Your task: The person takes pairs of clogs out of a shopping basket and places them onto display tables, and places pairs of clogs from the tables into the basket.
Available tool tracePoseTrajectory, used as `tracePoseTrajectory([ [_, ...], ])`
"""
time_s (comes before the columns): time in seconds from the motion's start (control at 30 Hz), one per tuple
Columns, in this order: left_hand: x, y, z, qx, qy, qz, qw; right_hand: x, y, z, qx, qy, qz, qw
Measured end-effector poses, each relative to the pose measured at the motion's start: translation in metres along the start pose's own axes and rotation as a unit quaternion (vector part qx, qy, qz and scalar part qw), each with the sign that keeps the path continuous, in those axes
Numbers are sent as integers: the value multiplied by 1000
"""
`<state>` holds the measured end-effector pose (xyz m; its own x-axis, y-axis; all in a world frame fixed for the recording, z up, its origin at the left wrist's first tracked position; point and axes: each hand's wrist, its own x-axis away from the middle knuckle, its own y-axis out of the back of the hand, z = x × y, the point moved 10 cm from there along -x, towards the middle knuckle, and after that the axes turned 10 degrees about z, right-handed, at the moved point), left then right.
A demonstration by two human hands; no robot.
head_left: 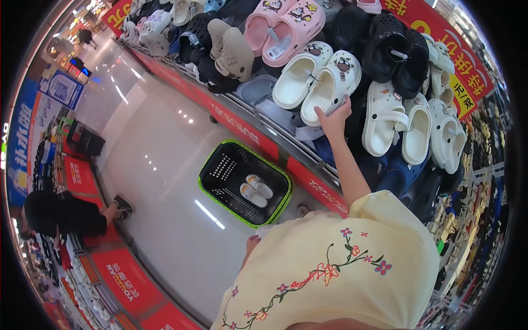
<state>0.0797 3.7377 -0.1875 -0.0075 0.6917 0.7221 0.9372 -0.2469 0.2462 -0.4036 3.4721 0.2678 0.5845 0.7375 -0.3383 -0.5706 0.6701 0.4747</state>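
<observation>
My right hand (335, 116) reaches out to the shoe display and grips the heel end of a white clog (330, 88) with cartoon charms. A matching white clog (300, 74) lies against it, joined by a tie. My left hand (253, 242) hangs low beside my yellow embroidered shirt, near a pale, crumpled item (265, 231); its fingers are mostly hidden. Pink clogs (286, 30) lie above the white pair, black clogs (393, 52) to the right, and more white clogs (385, 118) below the black ones.
A black basket with a green rim (206, 165) stands on the floor, holding a pair of light shoes (256, 191). At the left, a person in black (71, 217) is by another display. Red signs (242, 124) line the shelf front. Shoe racks (467, 242) rise at the right.
</observation>
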Motion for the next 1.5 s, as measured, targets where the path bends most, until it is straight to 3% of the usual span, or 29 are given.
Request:
tracePoseTrajectory([
  [0.07,29,28,-58,67,-19,30,997,-3,-5,-6,-37,-3,-29,999],
  [0.17,1,65,-54,124,53,109,985,-7,-12,-26,-70,-18,-99,992],
  [0.3,-10,128,-61,-19,101,105,989,0,-8,-42,-210,-65,-154,963],
  [0.47,-27,175,-99,-18,40,120,992,39,18,-18,-337,-126,-179,915],
  [0.57,-15,171,-176,112,3,115,987,69,33,6,-362,-118,-147,913],
  [0.7,1,133,-344,113,-184,186,959,95,37,44,-408,-94,-109,901],
  [0.77,47,123,-445,80,-365,167,912,101,33,59,-422,-70,-75,901],
  [0.8,70,118,-484,85,-414,177,889,101,29,68,-420,-53,-57,904],
  [0.97,148,126,-596,82,-564,102,815,85,-9,95,-413,-2,51,909],
  [1.07,183,131,-632,-37,-599,-32,799,73,-45,106,-422,5,142,895],
  [1.17,168,140,-642,-7,-563,-92,821,55,-72,120,-389,56,208,896],
  [1.3,121,148,-634,86,-504,-109,853,41,-94,117,-387,66,270,879],
  [1.4,116,144,-642,28,-490,-153,858,25,-104,108,-396,63,296,867],
  [1.5,110,134,-649,27,-487,-124,864,4,-112,96,-388,54,317,864],
])
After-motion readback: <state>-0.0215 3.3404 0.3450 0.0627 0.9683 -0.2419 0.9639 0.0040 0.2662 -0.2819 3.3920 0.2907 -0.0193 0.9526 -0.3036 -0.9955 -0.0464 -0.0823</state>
